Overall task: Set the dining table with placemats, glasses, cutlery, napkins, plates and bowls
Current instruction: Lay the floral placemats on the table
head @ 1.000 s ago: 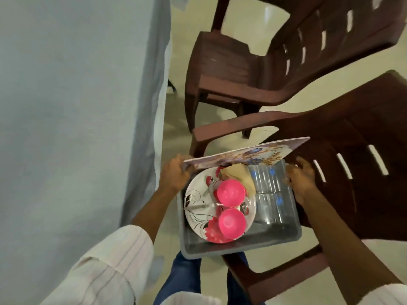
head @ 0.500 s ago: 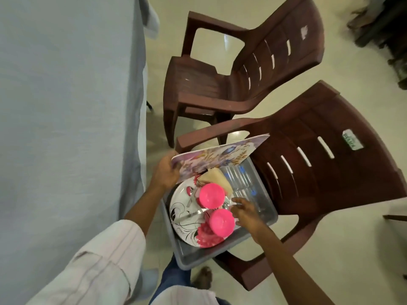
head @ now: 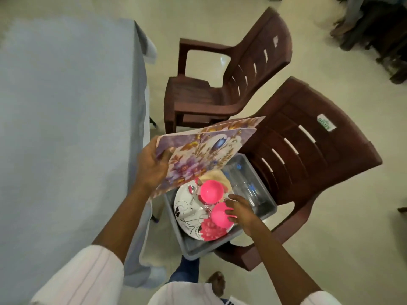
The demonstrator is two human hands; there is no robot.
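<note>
Risks dropping mats [head: 204, 150], clamped edgewise in left hand [head: 152, 166], onto the bowl [head: 219, 216] under the right hand [head: 241, 211], whose grip cannot be told.

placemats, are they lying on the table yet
No, the left hand holds the floral placemats in the air above the grey bin, beside the table.

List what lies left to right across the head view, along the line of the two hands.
table → left hand → plate → right hand → chair
</note>
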